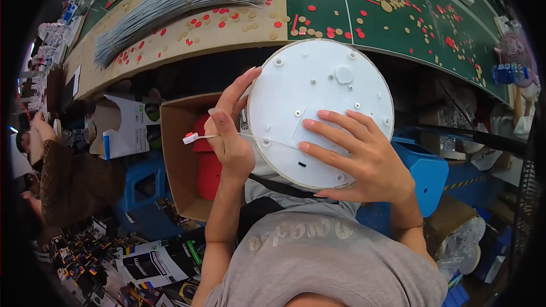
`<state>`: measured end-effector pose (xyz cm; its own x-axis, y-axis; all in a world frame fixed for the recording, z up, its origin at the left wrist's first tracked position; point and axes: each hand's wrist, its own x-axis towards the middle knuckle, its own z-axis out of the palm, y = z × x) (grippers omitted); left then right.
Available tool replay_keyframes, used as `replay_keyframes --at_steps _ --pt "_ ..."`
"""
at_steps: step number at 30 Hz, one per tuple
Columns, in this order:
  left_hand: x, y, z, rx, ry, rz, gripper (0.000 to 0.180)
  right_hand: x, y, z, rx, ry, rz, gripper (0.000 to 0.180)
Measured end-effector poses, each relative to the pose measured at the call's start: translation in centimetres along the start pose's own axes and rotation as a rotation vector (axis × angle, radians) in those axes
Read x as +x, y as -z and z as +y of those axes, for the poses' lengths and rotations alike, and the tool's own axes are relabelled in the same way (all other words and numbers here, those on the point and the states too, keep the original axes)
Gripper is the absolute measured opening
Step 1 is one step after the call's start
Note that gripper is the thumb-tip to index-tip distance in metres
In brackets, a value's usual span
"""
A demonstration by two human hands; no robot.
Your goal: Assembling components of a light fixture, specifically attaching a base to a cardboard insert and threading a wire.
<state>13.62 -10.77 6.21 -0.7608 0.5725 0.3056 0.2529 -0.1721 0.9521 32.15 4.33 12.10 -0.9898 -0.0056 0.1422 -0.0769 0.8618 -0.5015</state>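
Observation:
A round white panel (318,85) with several screws leans between my lap and the table edge. My left hand (230,131) is beside its left rim, fingers stretched up along the edge and thumb apart. A thin wire runs from the panel across this hand to a small white-and-red connector (191,137), which sticks out to its left. My right hand (364,156) lies spread on the panel's lower right, fingertips over a thin square piece (304,125) that it partly covers. A small dark slot (302,164) shows below the fingers.
Ahead stands a table with a green top (313,0), strewn with red and tan discs, and a bundle of grey wires (182,5). An open carton (179,165) with red items is at my left, a blue stool (142,187) beyond it. At right is a blue plastic object (426,176).

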Motion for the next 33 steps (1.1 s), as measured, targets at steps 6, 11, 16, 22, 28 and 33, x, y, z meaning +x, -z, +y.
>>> replay_keyframes --at_steps 6,11,16,22,28,33 --pt "-1.3 -2.7 -2.9 -0.110 0.151 0.348 0.078 0.8 -0.3 -1.5 0.024 -0.063 0.063 0.079" --pt "-1.3 -3.3 -2.0 -0.176 0.322 0.450 0.075 2.7 -2.8 -2.6 -0.044 -0.049 0.172 0.077" --pt "-2.9 -1.0 -3.4 -0.407 0.378 0.359 0.072 2.5 -2.5 -2.1 0.028 -0.030 0.134 0.080" --pt "-6.4 4.0 -4.7 -0.358 0.516 0.575 0.069 2.9 -1.1 0.3 0.093 0.020 0.067 0.087" --pt "-3.9 3.5 3.6 0.628 -0.008 -0.137 0.031 2.9 -0.5 1.9 0.166 0.213 -0.041 0.083" --pt "-3.3 3.0 4.5 0.774 -0.059 -0.002 0.033 3.6 -0.1 2.6 0.221 0.291 -0.093 0.081"
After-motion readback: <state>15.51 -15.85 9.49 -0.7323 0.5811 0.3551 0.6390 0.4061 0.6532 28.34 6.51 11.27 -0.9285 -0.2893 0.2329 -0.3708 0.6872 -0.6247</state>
